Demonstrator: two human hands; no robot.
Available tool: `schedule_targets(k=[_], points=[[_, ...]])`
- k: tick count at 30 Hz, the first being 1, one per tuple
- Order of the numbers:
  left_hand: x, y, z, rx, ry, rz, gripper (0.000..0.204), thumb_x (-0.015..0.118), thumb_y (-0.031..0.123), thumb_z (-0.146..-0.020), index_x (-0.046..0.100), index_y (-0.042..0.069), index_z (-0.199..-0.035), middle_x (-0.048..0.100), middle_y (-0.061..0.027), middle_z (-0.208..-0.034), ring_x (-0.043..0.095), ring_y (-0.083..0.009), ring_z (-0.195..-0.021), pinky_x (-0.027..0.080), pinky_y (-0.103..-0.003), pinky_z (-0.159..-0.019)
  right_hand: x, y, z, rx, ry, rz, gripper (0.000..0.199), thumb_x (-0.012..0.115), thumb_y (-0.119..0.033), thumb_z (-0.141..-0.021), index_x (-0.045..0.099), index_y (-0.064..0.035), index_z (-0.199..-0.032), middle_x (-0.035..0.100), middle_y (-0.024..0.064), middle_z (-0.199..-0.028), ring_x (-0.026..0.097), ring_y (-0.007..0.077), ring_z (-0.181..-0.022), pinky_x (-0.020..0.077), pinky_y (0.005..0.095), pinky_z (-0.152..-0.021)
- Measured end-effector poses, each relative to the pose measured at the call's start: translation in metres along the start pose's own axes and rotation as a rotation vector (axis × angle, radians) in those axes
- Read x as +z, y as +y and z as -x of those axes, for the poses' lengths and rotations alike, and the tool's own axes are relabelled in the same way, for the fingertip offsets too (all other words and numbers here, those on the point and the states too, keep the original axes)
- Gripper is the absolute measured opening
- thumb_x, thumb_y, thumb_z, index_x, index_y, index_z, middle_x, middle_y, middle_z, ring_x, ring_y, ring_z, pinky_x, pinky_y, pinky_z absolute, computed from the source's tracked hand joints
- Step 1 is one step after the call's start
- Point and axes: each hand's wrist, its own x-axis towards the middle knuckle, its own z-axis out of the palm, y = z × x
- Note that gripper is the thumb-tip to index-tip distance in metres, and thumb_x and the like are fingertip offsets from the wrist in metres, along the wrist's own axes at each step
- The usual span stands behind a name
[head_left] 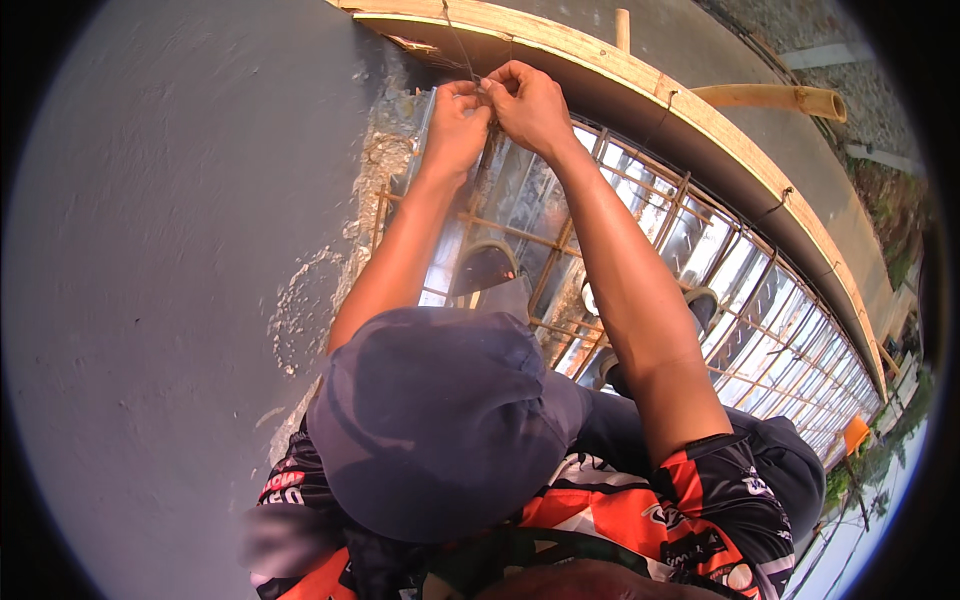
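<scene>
My left hand (462,122) and my right hand (528,106) meet at the inner face of a long wooden board (575,42), at its far left end. Fingers and thumbs of both are pinched together on a thin dark tie wire (459,42), which hangs down over the board's top edge. The wire's lower end is hidden between my fingertips. Just below my hands, a grid of steel reinforcing bars (550,242) lies over shiny corrugated metal sheeting (520,180). More short wire ties (786,193) hang at intervals along the board.
A smooth grey wall or slab surface (180,250) fills the left, with a rough, broken concrete edge (385,150). My shoes (487,266) stand among the bars. Beyond the board, a bamboo pole (775,99) sticks out. An orange object (855,435) sits far right.
</scene>
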Motion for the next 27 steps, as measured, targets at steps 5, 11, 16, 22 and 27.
schedule_targets(k=[5,11,16,22,27], points=[[0.009,0.026,0.026,0.226,0.120,-0.638,0.038,0.081,0.013,-0.097,0.064,0.003,-0.130,0.080,-0.0087,-0.111,0.071,-0.0151,-0.075,0.057,-0.033,-0.073,0.007,0.036,0.015,0.052,0.139,-0.236,0.023,0.072,-0.024,-0.106,0.077,-0.0017,-0.110,0.081,0.0128,-0.095,0.079,0.0244,-0.091,0.0595,0.0367,-0.085],[0.000,0.003,0.033,0.411,0.209,-0.703,0.024,0.079,0.022,-0.100,0.078,0.001,-0.113,0.082,-0.0118,-0.103,0.075,-0.0214,-0.076,0.058,-0.037,-0.073,0.004,0.010,0.024,-0.447,-0.005,-0.008,0.021,0.073,-0.018,-0.102,0.081,-0.0027,-0.114,0.075,0.0142,-0.107,0.076,0.0302,-0.098,0.0601,0.0417,-0.087],[0.002,-0.008,0.014,-0.058,0.213,0.127,0.037,0.067,0.010,-0.112,0.055,-0.005,-0.144,0.077,-0.0083,-0.096,0.068,-0.0084,-0.076,0.053,-0.023,-0.067,-0.013,-0.018,-0.004,-0.189,-0.037,0.083,0.030,0.064,-0.019,-0.105,0.080,-0.0031,-0.126,0.081,0.0230,-0.114,0.077,0.0399,-0.106,0.0590,0.0474,-0.097],[-0.001,-0.004,0.007,-0.017,0.118,-0.212,0.052,0.068,0.013,-0.112,0.055,0.003,-0.162,0.074,-0.0032,-0.096,0.061,-0.0065,-0.070,0.050,-0.024,-0.064,-0.007,0.002,-0.020,-0.163,-0.126,0.176,0.038,0.060,-0.018,-0.107,0.075,-0.0033,-0.139,0.082,0.0222,-0.118,0.080,0.0352,-0.096,0.0609,0.0441,-0.093],[-0.023,0.007,-0.010,-0.046,-0.141,-0.249,0.052,0.063,0.015,-0.115,0.054,0.009,-0.166,0.070,0.0026,-0.095,0.056,-0.0045,-0.071,0.047,-0.023,-0.064,-0.004,0.000,-0.028,-0.050,-0.233,-0.095,0.041,0.058,-0.017,-0.109,0.071,0.0019,-0.144,0.081,0.0173,-0.114,0.077,0.0189,-0.080,0.0619,0.0388,-0.082]])
